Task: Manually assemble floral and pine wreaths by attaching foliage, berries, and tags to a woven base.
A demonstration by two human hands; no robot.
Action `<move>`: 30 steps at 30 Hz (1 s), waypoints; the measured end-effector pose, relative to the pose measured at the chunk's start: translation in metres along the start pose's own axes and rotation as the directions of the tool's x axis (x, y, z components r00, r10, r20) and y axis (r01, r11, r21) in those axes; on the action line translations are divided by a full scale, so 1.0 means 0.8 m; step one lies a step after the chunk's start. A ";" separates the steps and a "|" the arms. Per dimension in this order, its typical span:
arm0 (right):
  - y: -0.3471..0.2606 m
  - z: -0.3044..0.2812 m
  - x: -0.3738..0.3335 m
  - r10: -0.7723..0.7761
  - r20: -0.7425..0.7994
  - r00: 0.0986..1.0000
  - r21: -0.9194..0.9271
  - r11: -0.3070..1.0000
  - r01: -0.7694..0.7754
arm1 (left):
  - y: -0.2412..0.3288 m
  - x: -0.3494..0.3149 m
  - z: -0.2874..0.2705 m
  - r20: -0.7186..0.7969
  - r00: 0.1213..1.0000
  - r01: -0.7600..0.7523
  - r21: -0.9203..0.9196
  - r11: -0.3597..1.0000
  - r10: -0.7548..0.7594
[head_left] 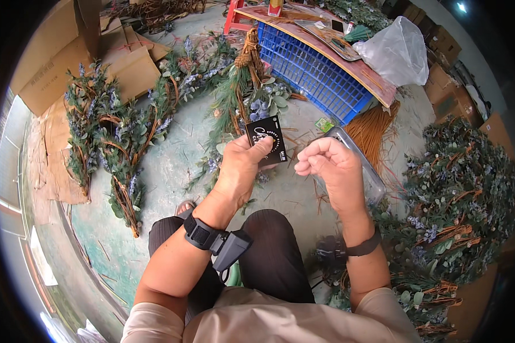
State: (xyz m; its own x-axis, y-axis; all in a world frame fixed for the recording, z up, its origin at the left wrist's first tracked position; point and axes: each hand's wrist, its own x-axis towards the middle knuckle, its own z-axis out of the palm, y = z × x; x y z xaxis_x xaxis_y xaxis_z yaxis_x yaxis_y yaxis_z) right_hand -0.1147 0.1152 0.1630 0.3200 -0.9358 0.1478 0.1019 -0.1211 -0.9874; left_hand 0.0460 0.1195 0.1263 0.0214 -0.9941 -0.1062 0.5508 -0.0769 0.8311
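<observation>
My left hand (238,166) grips a black card tag (276,150) with pale lettering, its thumb pressed across the front. To the right, at about the same height, my right hand (333,167) is closed with thumb and fingers curled together. Whatever those fingers hold, if anything, is too small to make out. Beyond the tag lies a twig wreath (259,91) with green leaves, pine sprigs and blue-purple flowers, partly covered by the tag and my left hand. A clear plastic tray (374,180) rests behind my right hand, partly hidden by it.
A blue plastic crate (312,70) supports a reddish board (381,82) bearing tools and a clear plastic bag (399,50). Brown sticks (373,134) lie beside it. Leafy wreaths are piled (463,194) at right; more wreaths (133,191) lie left, near cardboard boxes (48,54).
</observation>
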 end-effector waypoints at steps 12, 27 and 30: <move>-0.011 0.027 0.014 -0.148 -0.130 0.980 -0.389 0.917 0.087 | 0.000 -0.005 0.002 -0.004 1.000 -0.006 -0.040 0.999 0.005; 0.015 0.030 0.027 -0.342 -0.121 0.932 -0.590 0.780 0.210 | -0.005 -0.005 0.001 -0.028 0.997 -0.072 0.008 0.997 0.072; 0.010 0.034 0.026 -0.299 -0.148 0.943 -0.524 0.832 0.181 | -0.007 -0.006 0.002 -0.027 0.994 -0.103 0.026 0.994 0.103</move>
State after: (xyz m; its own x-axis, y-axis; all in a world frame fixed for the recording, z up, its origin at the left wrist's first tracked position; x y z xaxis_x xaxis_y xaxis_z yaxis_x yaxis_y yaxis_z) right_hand -0.0818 0.1040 0.1596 0.1324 -0.8951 0.4258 -0.3510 -0.4441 -0.8244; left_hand 0.0414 0.1246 0.1229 0.1012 -0.9943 -0.0347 0.5240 0.0236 0.8514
